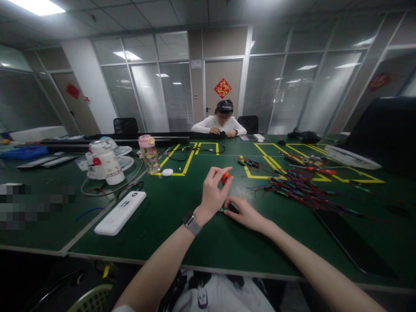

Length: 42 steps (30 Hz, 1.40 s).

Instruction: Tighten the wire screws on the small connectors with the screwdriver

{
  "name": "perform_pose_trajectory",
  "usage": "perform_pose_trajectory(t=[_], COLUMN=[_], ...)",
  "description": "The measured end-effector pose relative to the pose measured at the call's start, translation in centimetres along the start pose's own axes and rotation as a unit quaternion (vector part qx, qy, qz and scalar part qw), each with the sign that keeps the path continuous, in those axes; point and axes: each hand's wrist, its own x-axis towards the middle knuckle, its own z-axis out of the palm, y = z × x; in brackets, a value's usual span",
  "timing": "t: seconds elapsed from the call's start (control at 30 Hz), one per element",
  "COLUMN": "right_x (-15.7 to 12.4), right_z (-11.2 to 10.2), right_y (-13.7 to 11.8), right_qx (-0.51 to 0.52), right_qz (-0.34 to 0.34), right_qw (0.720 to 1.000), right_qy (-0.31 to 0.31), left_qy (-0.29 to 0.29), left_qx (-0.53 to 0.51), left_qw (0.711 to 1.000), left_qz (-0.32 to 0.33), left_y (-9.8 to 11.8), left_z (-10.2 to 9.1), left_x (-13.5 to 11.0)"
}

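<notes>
Pinching an orange object (pixel 225 177) in the left hand (pixel 213 189)—while curling the right hand (pixel 245 212) at the edge of a small circuit board (pixel 222 209), probably steadying it against the table (pixel 227 247).

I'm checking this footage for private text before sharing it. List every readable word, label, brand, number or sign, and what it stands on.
"招财进宝", apparently: gold characters on the red diamond on the middle door; blurred, so uncertain.
Too blurred to read: left red sign, right red sign.
Too small or blurred to read: print on the white oblong device, wall notice and dark headband.
No numbers readable.
</notes>
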Motion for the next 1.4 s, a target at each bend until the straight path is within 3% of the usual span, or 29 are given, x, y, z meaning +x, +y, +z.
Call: perform_pose_trajectory(t=[0.2, 0.67, 0.97, 1.23, 1.4], right_x=[0.05, 0.15, 0.09, 0.07, 0.07], right_z=[0.11, 0.1, 0.12, 0.18, 0.26], right_y=[0.37, 0.51, 0.48, 0.68, 0.78], right_qx=[0.006, 0.006, 0.008, 0.002, 0.005], right_qz=[-0.009, -0.005, -0.003, -0.011, -0.01], right_qw=[1.0, 1.0, 1.0, 1.0, 1.0], right_qy=[0.0, -0.001, 0.0, 0.0, 0.001], left_qy=[-0.02, -0.031, 0.007, -0.015, 0.012], left_qx=[-0.05, -0.057, -0.019, -0.045, -0.016], left_qw=[0.999, 0.998, 1.0, 0.999, 1.0], left_qz=[-0.006, -0.011, 0.01, 0.011, 0.009], left_y=[0.05, -0.07, -0.15, -0.06, -0.23], left_z=[-0.15, -0.07, 0.19, -0.02, 0.21], left_x=[0.07, 0.04, 0.05, 0.09, 0.12])
